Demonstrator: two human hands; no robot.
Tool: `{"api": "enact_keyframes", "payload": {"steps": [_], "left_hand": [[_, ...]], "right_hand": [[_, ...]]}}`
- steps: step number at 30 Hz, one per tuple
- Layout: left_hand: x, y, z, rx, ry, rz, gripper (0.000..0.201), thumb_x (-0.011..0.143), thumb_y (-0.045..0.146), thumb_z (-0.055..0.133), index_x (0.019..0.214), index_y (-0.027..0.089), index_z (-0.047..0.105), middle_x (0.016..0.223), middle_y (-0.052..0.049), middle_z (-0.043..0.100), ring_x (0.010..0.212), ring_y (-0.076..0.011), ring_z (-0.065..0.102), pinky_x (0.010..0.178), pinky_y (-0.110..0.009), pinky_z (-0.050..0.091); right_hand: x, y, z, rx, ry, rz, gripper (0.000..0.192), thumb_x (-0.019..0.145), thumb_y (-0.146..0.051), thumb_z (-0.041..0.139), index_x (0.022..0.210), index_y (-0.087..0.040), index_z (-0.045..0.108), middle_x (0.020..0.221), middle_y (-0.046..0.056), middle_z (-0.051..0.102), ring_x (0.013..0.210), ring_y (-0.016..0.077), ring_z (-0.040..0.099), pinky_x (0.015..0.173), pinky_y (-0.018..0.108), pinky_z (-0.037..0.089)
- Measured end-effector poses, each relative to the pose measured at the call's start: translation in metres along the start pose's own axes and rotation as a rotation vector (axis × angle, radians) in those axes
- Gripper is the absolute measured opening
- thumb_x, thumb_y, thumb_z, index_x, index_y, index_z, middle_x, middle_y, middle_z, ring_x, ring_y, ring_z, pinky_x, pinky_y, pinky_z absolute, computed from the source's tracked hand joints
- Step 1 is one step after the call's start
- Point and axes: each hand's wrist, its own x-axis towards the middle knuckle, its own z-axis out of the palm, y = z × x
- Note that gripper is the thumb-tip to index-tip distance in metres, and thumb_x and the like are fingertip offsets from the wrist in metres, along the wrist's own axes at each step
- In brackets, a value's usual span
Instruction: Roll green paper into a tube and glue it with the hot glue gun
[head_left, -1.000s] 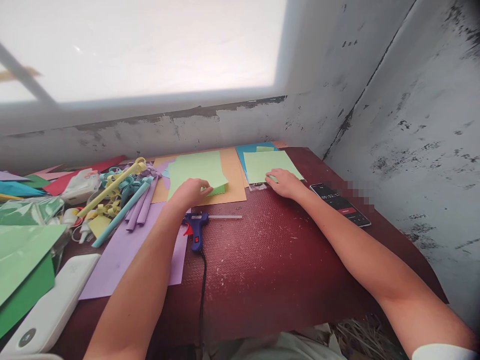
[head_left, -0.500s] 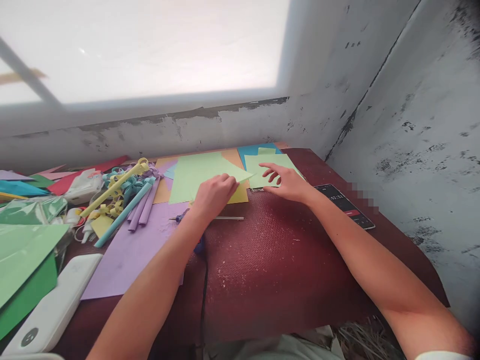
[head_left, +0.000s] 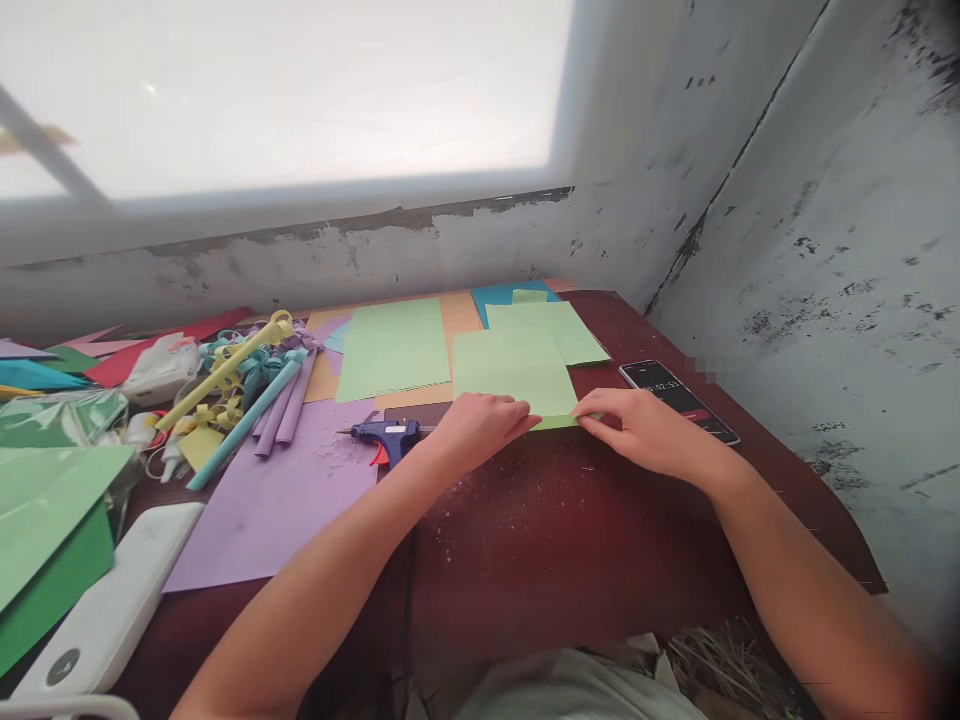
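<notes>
A light green paper sheet (head_left: 514, 370) lies on the dark red table (head_left: 540, 540) in front of me. My left hand (head_left: 480, 428) pinches its near left edge and my right hand (head_left: 637, 425) pinches its near right edge, where a narrow strip looks turned up. A blue glue gun (head_left: 386, 436) lies just left of my left hand. Another light green sheet (head_left: 394, 345) rests on orange paper (head_left: 459, 312) behind, and a third (head_left: 574, 328) sits further right.
A phone (head_left: 675, 397) with a running timer lies by the right wall. Rolled paper tubes and curled strips (head_left: 247, 385) pile up at left on a purple sheet (head_left: 277, 495). A white device (head_left: 105, 610) and green sheets (head_left: 45, 520) sit near left. Walls close the back and right.
My left hand carried a green sheet from the orange paper toward me and to the right. My right hand left the far sheet and now grips this sheet's near edge.
</notes>
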Motion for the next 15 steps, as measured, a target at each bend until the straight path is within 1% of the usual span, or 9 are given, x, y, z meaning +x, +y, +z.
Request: {"api": "enact_keyframes", "payload": {"steps": [2,6,8,10,11,13,14,15], "left_hand": [[-0.001,0.008,0.001,-0.028,-0.029,0.019,0.050,0.110,0.045,0.033,0.080,0.018,0.062,0.078,-0.005,0.069,0.066,-0.0168,0.063,0.056,-0.028,0.029],[-0.005,0.027,0.003,-0.077,-0.026,0.085,0.048,0.110,0.044,0.033,0.081,0.018,0.061,0.076,-0.004,0.068,0.064,-0.0160,0.062,0.055,-0.028,0.030],[-0.007,0.037,0.004,-0.100,-0.019,0.121,0.048,0.110,0.043,0.032,0.082,0.018,0.060,0.074,-0.003,0.066,0.062,-0.0147,0.062,0.054,-0.028,0.029],[-0.008,0.047,0.004,-0.102,-0.031,0.150,0.046,0.111,0.042,0.031,0.084,0.018,0.060,0.074,-0.002,0.065,0.061,-0.0142,0.061,0.053,-0.028,0.030],[-0.009,0.051,0.004,-0.088,-0.040,0.162,0.046,0.111,0.042,0.031,0.085,0.018,0.060,0.074,-0.002,0.065,0.060,-0.0142,0.061,0.053,-0.028,0.031],[-0.012,0.060,0.003,-0.019,-0.028,0.183,0.041,0.110,0.041,0.033,0.090,0.019,0.061,0.075,-0.002,0.065,0.060,-0.0149,0.061,0.052,-0.028,0.033],[-0.015,0.064,0.002,0.041,0.010,0.190,0.036,0.110,0.038,0.035,0.095,0.018,0.061,0.076,-0.002,0.065,0.061,-0.0153,0.061,0.053,-0.029,0.035],[-0.019,0.067,0.002,0.113,0.071,0.204,0.029,0.109,0.034,0.038,0.102,0.018,0.062,0.079,-0.003,0.066,0.065,-0.0159,0.062,0.054,-0.029,0.038]], "right_hand": [[-0.016,0.006,0.012,0.004,0.097,0.005,0.031,0.098,-0.042,0.049,0.101,-0.027,0.077,0.108,0.005,0.077,0.089,0.0243,0.070,0.081,0.038,0.055],[-0.047,0.016,0.029,0.100,0.201,0.030,0.031,0.101,-0.045,0.049,0.108,-0.031,0.076,0.122,0.005,0.074,0.110,0.0273,0.069,0.092,0.041,0.057],[-0.063,0.020,0.033,0.159,0.251,0.066,0.030,0.101,-0.048,0.052,0.108,-0.031,0.076,0.123,0.004,0.074,0.114,0.0274,0.069,0.095,0.040,0.057],[-0.077,0.024,0.036,0.211,0.278,0.099,0.029,0.100,-0.051,0.055,0.105,-0.031,0.076,0.120,0.003,0.076,0.112,0.0268,0.070,0.095,0.039,0.057],[-0.082,0.026,0.037,0.226,0.288,0.121,0.029,0.099,-0.052,0.056,0.104,-0.031,0.076,0.117,0.003,0.076,0.110,0.0266,0.071,0.093,0.037,0.058],[-0.089,0.031,0.039,0.233,0.305,0.184,0.029,0.097,-0.054,0.059,0.103,-0.032,0.077,0.110,0.003,0.078,0.103,0.0264,0.072,0.080,0.035,0.059],[-0.090,0.034,0.041,0.229,0.314,0.218,0.030,0.096,-0.055,0.060,0.103,-0.033,0.077,0.107,0.002,0.078,0.100,0.0265,0.072,0.073,0.034,0.059],[-0.091,0.036,0.042,0.226,0.320,0.245,0.030,0.095,-0.056,0.060,0.104,-0.033,0.077,0.106,0.002,0.078,0.098,0.0266,0.072,0.066,0.033,0.057]]}}
